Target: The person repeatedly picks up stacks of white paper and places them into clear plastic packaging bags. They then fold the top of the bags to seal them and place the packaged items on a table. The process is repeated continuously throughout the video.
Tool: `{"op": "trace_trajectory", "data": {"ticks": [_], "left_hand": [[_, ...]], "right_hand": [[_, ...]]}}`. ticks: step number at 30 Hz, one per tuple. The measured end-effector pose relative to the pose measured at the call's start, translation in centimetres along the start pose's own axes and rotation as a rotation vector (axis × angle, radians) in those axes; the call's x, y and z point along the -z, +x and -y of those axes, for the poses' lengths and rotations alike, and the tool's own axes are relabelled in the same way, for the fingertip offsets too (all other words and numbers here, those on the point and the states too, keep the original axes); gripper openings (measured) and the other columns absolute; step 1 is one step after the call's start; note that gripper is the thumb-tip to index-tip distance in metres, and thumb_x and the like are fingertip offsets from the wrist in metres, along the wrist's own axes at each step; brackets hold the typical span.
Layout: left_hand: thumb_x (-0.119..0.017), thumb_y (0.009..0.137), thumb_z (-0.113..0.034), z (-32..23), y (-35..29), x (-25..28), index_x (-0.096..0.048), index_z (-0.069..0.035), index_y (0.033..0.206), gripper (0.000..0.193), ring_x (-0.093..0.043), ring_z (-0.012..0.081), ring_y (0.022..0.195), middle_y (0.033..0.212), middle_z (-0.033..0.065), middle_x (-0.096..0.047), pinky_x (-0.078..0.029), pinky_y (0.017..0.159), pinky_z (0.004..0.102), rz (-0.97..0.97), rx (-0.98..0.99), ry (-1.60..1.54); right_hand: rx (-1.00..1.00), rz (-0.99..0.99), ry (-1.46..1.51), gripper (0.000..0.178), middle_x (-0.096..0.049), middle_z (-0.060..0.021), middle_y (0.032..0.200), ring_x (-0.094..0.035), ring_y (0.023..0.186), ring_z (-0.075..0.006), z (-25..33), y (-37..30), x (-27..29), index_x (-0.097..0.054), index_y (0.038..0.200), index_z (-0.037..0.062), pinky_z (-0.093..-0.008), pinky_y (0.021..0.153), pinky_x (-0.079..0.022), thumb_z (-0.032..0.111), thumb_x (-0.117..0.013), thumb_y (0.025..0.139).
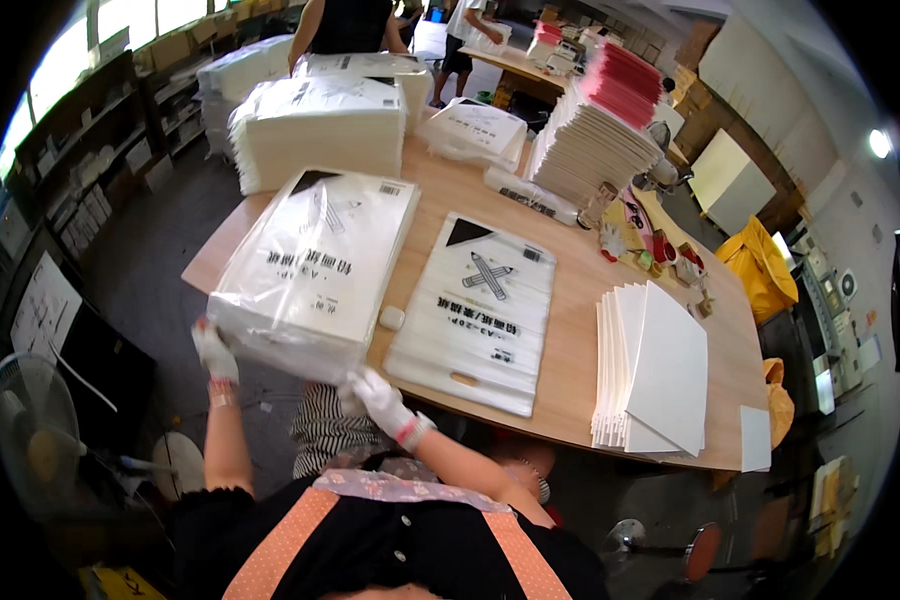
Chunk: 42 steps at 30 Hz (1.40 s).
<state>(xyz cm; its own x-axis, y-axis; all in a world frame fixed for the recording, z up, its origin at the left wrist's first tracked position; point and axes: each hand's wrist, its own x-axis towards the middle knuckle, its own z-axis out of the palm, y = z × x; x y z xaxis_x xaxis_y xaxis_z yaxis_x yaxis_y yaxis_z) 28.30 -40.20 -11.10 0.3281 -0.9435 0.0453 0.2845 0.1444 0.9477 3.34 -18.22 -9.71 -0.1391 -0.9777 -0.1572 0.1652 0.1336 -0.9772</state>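
Note:
A stack of paper packs in clear printed plastic bags [305, 250] lies at the left of the table, its near end jutting past the edge. At its near left corner my left hand [215, 355], in a white glove, is closed on the plastic. My right hand [378, 400], also gloved, pinches the plastic at the near right corner. Its fingertips are partly hidden. Right of this stack lies a flat pile of clear plastic bags [485, 345] printed with crossed pencils. Between the two sits a small white object [392, 318] whose kind I cannot make out.
Loose white sheets [665, 370] are stacked at the table's right. Behind stand tall packed paper stacks [320, 140] and a sheet pile topped with pink [600, 120]. Tape rolls [665, 250] and a jar [598, 205] sit nearby. A fan [35, 420] stands left; other people are beyond.

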Motion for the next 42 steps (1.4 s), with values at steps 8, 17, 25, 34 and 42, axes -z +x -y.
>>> {"op": "trace_trajectory", "data": {"ticks": [8, 17, 25, 34, 42], "left_hand": [[-0.052, 0.078, -0.004, 4.8, -24.2, -5.3, -0.057, -0.003, 0.089, 0.012, -0.058, 0.0289, 0.08, 0.083, 0.0133, -0.059, -0.048, 0.071, 0.0327, 1.097, 0.421, 0.555], [-0.062, 0.077, -0.022, 10.0, -27.0, -23.7, -0.063, -0.009, 0.088, 0.017, -0.054, 0.0262, 0.093, 0.085, 0.0084, -0.059, -0.045, 0.078, 0.0371, 1.492, -0.63, 0.925], [-0.054, 0.084, -0.033, 3.1, -25.9, -28.3, -0.068, -0.015, 0.094, 0.024, -0.062, 0.0273, 0.078, 0.083, 0.0126, -0.065, -0.047, 0.071, 0.0349, 1.652, -0.104, 1.091], [-0.053, 0.087, -0.023, 6.9, -22.1, -30.8, -0.061, -0.005, 0.097, 0.022, -0.06, 0.0161, 0.07, 0.076, 0.0064, -0.064, -0.048, 0.064, 0.0289, 1.144, 0.412, 0.409], [-0.053, 0.086, -0.012, 3.1, -23.5, -34.9, -0.054, -0.003, 0.108, 0.024, -0.051, 0.007, 0.066, 0.081, 0.0033, -0.063, -0.042, 0.058, 0.0188, 1.246, 0.464, 0.275]], "right_hand": [[-0.285, -0.058, 0.657, 0.007, -0.042, 0.0019, 0.07, -0.038, 0.056, -0.0068, -10.6, -18.3, 13.8, -0.049, 0.096, 0.0139, -0.0195, 0.045, -0.03, 0.02, -0.046, 0.093], [-0.353, -0.726, 0.366, 0.031, -0.058, -0.0058, 0.09, -0.057, 0.068, -0.01, -6.8, -23.3, 14.5, -0.046, 0.122, 0.0054, -0.0251, 0.061, -0.052, 0.018, -0.046, 0.094], [-0.402, -0.455, 0.409, 0.035, -0.056, -0.0064, 0.088, -0.056, 0.071, -0.0153, -4.2, -16.1, 15.0, -0.047, 0.115, 0.0056, -0.0305, 0.061, -0.05, 0.028, -0.056, 0.09], [0.014, -0.679, -0.133, 0.027, -0.06, -0.005, 0.091, -0.056, 0.089, -0.0207, 2.8, -4.2, 19.8, -0.062, 0.1, 0.0051, -0.0342, 0.076, -0.047, 0.022, -0.066, 0.079], [1.08, -0.672, -0.87, 0.03, -0.058, -0.0141, 0.102, -0.056, 0.097, -0.0317, 7.0, -5.1, 19.1, -0.055, 0.102, 0.005, -0.0397, 0.082, -0.046, 0.009, -0.063, 0.073]]}}
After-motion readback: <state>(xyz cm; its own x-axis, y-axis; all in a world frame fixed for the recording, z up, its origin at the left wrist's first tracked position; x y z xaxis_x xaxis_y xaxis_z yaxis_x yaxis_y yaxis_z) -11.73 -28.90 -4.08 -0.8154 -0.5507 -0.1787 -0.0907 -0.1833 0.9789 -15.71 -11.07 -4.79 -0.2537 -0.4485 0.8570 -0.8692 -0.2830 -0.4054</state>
